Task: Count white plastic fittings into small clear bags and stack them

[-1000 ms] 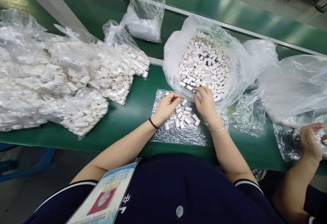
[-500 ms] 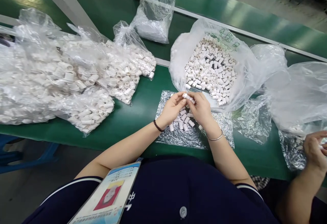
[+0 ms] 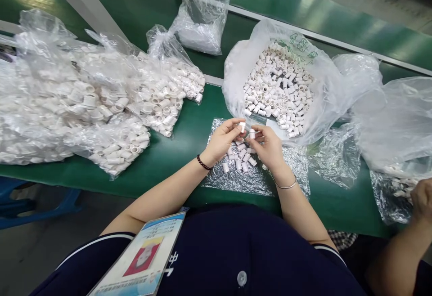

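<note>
My left hand (image 3: pixel 223 139) pinches a small white pipe fitting (image 3: pixel 242 127) between thumb and fingertips. Just to its right, my right hand (image 3: pixel 269 145) grips another white pipe fitting (image 3: pixel 252 133). A narrow gap separates the two pieces. Under my hands, several loose white fittings (image 3: pixel 245 166) lie on a clear crinkled plastic sheet (image 3: pixel 219 180). Beyond them a large white plastic bag (image 3: pixel 234 69) stands spread wide, with a heap of white fittings (image 3: pixel 270 93) inside.
Clear bags full of white fittings (image 3: pixel 77 102) crowd the green table (image 3: pixel 168 161) on the left. An upright clear bag (image 3: pixel 202 26) stands behind. Crumpled plastic (image 3: pixel 337 156) lies right of the sheet. At the far right, a co-worker's hand (image 3: pixel 422 199) is by another bag.
My hands have drawn slightly apart, and the white pieces that were together between my fingers now show as two separate fittings, one in each hand. The co-worker's hand has shifted right.
</note>
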A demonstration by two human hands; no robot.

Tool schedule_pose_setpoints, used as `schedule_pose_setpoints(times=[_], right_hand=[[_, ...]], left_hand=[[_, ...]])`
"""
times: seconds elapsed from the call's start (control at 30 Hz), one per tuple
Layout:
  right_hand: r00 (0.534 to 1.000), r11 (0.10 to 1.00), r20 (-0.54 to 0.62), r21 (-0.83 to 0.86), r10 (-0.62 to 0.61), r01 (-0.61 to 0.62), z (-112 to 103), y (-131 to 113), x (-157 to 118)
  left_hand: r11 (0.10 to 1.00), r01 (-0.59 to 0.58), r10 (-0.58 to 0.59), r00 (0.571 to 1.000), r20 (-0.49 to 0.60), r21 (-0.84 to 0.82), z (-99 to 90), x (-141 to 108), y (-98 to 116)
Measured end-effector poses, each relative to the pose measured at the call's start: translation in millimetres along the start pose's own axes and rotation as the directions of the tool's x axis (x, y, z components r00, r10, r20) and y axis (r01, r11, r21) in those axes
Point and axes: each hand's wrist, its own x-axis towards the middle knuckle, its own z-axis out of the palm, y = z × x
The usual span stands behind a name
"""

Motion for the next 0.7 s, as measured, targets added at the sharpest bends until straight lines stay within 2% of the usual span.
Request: schedule_pose_setpoints(times=[0.1, 0.17, 0.3, 0.47, 0.57, 0.7], right_hand=[[0.991, 0.987, 0.106, -0.135, -0.079, 0.093, -1.1, -1.8, -0.7], [0.980, 0.969, 0.162, -0.196, -0.119, 0.150, -1.3, -3.7, -1.6], [0.970, 0.961, 0.191, -0.202, -0.152, 0.191, -5.7, -4.8, -0.3], [0.993, 0.961, 0.042, -0.250, -0.111, 0.118, -19.4, 11.2, 27.5], [0.997, 0.924, 0.018, -0.374, -0.072, 0.073, -19.3, 22.9, 55.2], [0.997, 0.842, 0.079, -0.538, -0.002, 0.044, -4.9, 25.5, 81.1]], left_hand=[[0.921, -0.148, 0.166, 0.986, -0.021, 0.360, -7.3, 2.4, 2.2], [0.855, -0.182, 0.216, 0.976, -0.015, 0.485, -9.1, 3.6, 1.5], [0.773, -0.234, 0.257, 0.965, 0.047, 0.590, -5.8, 3.0, -1.8], [0.689, -0.283, 0.287, 0.952, 0.107, 0.667, -3.3, 1.2, -6.3], [0.679, -0.293, 0.292, 0.949, 0.118, 0.673, -4.4, 1.7, -9.7], [0.708, -0.299, 0.312, 0.945, 0.097, 0.640, -6.4, 3.6, -12.8]])
